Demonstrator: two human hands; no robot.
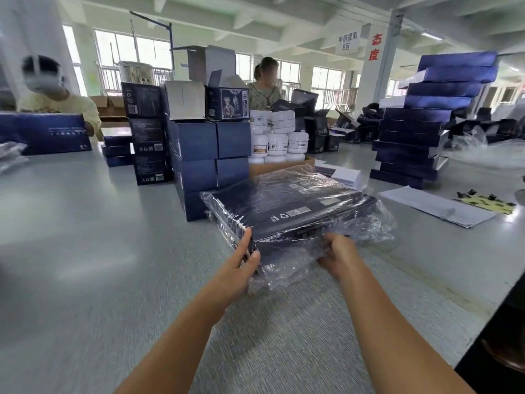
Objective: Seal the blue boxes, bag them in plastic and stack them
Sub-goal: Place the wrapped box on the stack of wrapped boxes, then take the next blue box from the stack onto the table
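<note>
plastic bag [379,223] looks slippery over the stiff blue box [298,203], so left hand [241,261] and right hand [339,255] fingers [247,238] curl round its near edge.

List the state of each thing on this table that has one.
blue box: closed, flat inside the bag
plastic bag: around the box, near end loose, crumpled
left hand: grips the box's near corner
right hand: holds its near edge
printed small box: flaps up, open
flat-box stack: uneven, standing
</note>
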